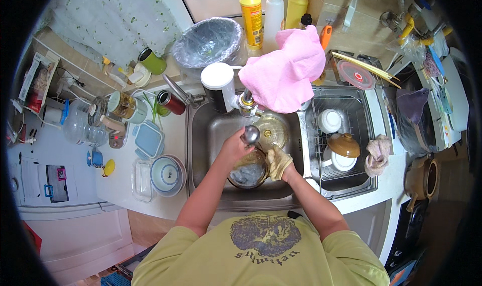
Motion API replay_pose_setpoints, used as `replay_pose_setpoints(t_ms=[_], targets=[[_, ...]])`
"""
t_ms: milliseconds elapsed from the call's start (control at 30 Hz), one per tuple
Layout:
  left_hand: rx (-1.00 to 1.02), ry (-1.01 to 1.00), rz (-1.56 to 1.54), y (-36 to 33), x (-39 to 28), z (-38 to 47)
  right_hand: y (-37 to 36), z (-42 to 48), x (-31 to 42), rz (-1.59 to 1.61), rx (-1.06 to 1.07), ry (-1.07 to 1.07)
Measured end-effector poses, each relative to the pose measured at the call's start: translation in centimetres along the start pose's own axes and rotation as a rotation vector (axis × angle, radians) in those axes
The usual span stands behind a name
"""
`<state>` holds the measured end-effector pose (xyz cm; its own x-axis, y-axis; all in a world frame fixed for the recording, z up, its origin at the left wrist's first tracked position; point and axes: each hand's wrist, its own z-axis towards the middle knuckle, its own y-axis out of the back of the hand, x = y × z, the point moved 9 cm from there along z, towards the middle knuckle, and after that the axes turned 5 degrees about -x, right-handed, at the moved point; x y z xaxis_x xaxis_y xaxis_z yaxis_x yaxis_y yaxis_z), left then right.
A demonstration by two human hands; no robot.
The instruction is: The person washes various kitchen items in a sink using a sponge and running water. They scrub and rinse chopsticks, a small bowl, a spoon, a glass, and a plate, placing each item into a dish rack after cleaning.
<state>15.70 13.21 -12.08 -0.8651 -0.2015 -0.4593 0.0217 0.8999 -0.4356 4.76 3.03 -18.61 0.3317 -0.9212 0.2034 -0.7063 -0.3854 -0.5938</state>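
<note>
In the steel sink, my left hand [234,149] grips a rounded metal utensil [251,134], perhaps a ladle, under the faucet [246,106]. A pale yellow cloth [278,162] is bunched in my right hand [289,172], beside the rim of a glass bowl [248,173]. Something pale and translucent, perhaps water or plastic, shows inside that bowl. Behind it lies a round amber glass lid [272,131] with a knob. Whether the cloth touches the bowl's rim, I cannot tell.
Right of the sink, a drying rack [320,135] holds a white cup [329,120] and a white mug [340,162] under a brown lid [343,145]. Stacked bowls [168,175] and a glass container [142,180] stand at left. A pink cloth [284,69] hangs over the faucet area.
</note>
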Motion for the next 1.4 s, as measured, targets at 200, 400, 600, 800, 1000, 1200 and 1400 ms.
replay_pose_setpoints(t_ms=[200,400,600,800,1000,1200,1400], targets=[[-0.009,-0.235,0.967,-0.5,1.9,-7.7,2.3,-1.2,-1.9,-0.140,0.134,0.057],[0.434,-0.517,1.317,-13.8,3.7,-21.3,6.1,-0.8,-4.4,-0.231,0.123,0.068],[0.579,-1.241,1.494,-32.4,-1.1,-23.9,7.4,0.1,-5.7,-0.602,0.098,-0.050],[0.341,-1.087,1.525,-46.3,-7.4,-9.0,9.0,3.2,-6.2,-0.412,0.033,-0.073],[0.229,-1.003,1.581,-47.8,-8.4,1.1,10.0,5.3,-7.8,-1.006,-0.019,-0.225],[-0.046,-1.669,1.527,-45.8,-8.6,-6.2,-0.7,-2.5,-2.5,-2.093,0.436,0.967],[0.416,-1.445,1.215,-28.2,1.4,-19.7,-3.0,-8.1,2.5,-0.308,0.620,0.279]])
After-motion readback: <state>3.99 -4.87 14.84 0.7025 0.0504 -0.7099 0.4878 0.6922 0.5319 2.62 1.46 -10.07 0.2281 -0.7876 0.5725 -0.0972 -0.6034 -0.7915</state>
